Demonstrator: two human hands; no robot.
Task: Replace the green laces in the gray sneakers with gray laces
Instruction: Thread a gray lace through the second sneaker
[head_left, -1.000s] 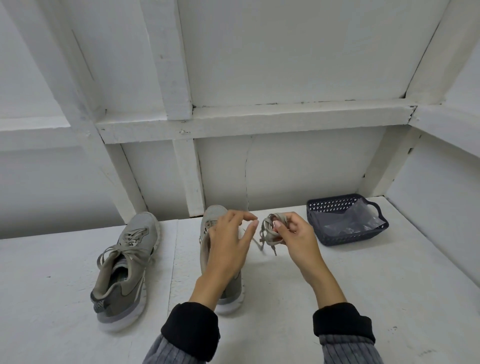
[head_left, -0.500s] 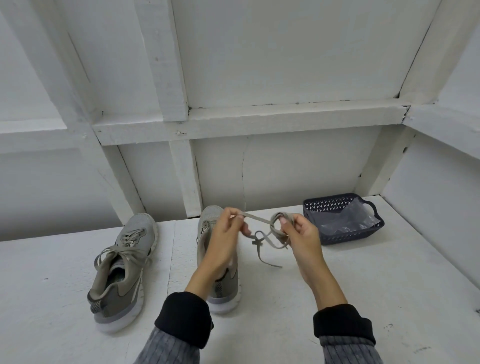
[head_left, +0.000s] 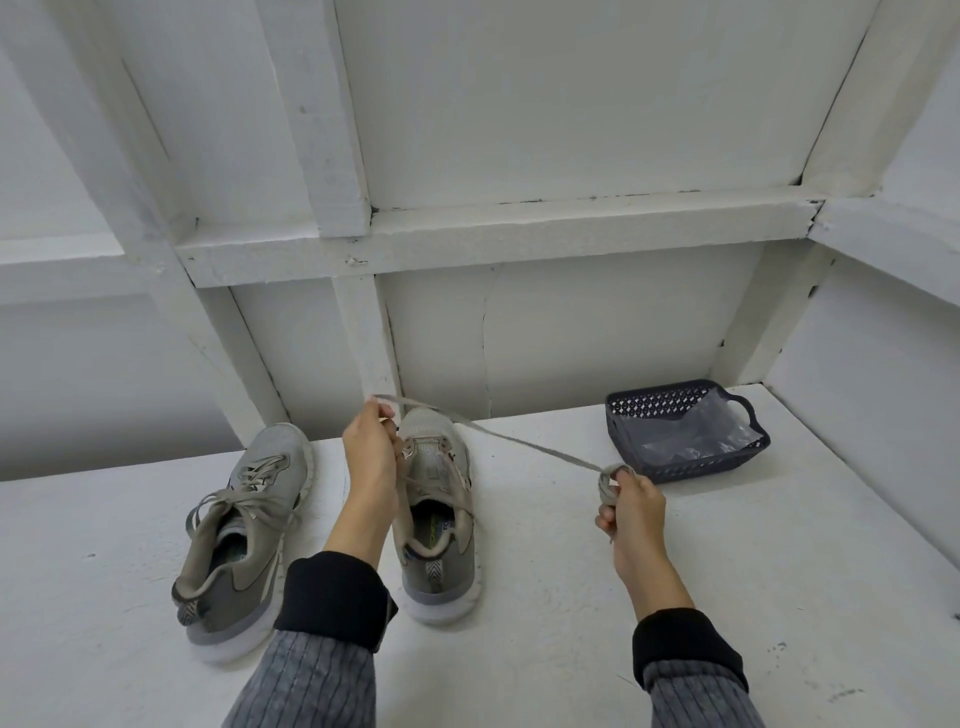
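You have a white table (head_left: 571, 597) in front of you, backed by a white framed wall (head_left: 519, 130). Taking the right sneaker (head_left: 439, 514) as your landmark: it stands toe toward the wall with its eyelets unlaced. The left sneaker (head_left: 244, 535) lies just to its left, already threaded with a gray lace and tilted a little. A dark blue basket (head_left: 623, 421) holding clear plastic (head_left: 696, 431) sits well to the right of the landmark, near the wall. Your left hand (head_left: 370, 457) hovers at the landmark's left edge near the toe, its grip pinching one end of the gray lace (head_left: 519, 438). That lace runs taut over the toe, out to the right. Your right hand (head_left: 631, 512) is to the right of the landmark, its grip curled round the bundled remainder of the lace.
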